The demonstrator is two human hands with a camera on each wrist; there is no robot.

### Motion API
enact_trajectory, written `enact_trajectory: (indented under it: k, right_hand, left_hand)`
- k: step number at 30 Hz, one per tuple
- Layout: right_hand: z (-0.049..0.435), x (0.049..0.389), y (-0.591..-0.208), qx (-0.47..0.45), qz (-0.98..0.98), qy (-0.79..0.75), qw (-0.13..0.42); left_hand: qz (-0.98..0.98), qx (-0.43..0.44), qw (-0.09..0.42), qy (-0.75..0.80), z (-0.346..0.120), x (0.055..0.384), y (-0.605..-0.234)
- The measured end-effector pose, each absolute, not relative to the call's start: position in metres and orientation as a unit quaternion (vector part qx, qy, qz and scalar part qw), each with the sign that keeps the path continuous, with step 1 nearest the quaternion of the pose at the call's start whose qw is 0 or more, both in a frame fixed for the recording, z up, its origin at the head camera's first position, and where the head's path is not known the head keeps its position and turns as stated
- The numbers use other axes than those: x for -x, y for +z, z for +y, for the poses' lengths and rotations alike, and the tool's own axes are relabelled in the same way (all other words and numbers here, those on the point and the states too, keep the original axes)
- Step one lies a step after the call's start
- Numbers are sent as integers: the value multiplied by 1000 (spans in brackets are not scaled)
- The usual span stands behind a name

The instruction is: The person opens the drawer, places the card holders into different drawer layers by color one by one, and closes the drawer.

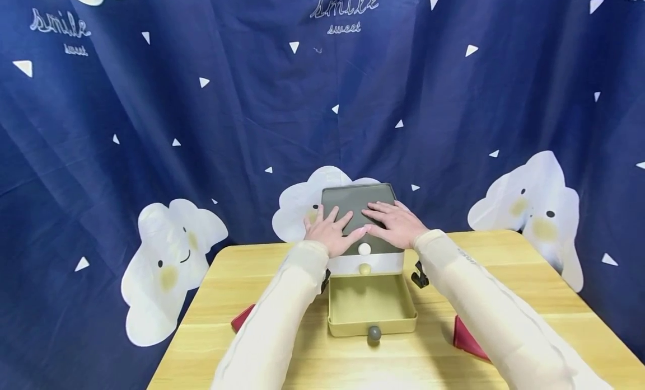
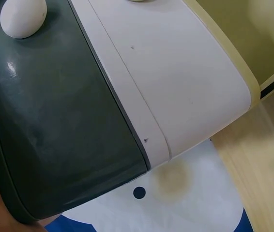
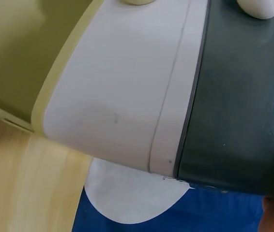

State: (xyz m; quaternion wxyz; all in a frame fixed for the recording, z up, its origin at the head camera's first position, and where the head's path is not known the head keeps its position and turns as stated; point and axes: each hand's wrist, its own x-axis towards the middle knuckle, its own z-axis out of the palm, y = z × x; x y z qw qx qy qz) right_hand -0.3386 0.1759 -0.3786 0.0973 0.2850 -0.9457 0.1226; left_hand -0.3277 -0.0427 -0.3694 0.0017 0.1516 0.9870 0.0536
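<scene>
A small drawer box with a dark grey-green top [image 1: 347, 195] stands near the table's back edge. Its dark upper drawer has a white knob [image 1: 364, 249], and the white middle drawer [image 2: 185, 63] below carries a yellowish one. Pulled out at the bottom is a yellow drawer [image 1: 372, 326] with a dark grey knob [image 1: 374, 333]; its bare inside shows. Fingers spread, my left hand [image 1: 330, 233] rests on the left part of the top. On the right part lies my right hand [image 1: 393, 223], its fingers fairly straight. The two thumbs come close together above the white knob.
The box stands on a light wooden table [image 1: 262, 345]. A red item [image 1: 243, 318] lies left, partly behind the left sleeve; another red item [image 1: 468, 341] shows beside the right sleeve. A dark blue curtain [image 1: 353, 88] with white clouds hangs behind.
</scene>
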Motion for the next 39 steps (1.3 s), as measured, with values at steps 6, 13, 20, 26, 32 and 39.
enact_trajectory:
  k: [6,13,20,26,32,39]
  right_hand:
    - [179,336,-376,-285,-945,131,91]
    - [180,336,-375,-295,-943,132,80]
    - [187,337,-371,-301,-940,146,62]
    - [195,335,-367,-313,-932,177,43]
    - [214,322,-365,-316,-926,201,50]
    - [239,306,-364,-316,-922,203,93]
  left_hand:
    - [986,-155,-2,61,-39,330,-372]
    - [988,-145,-2,57,-39,332,-377]
    - [987,-147,1,63,-35,333,-374]
    - [987,-143,9,73,-36,333,-373]
    - [987,-141,3,75,-39,333,-373]
    - [987,-147,-9,67,-43,334,-372]
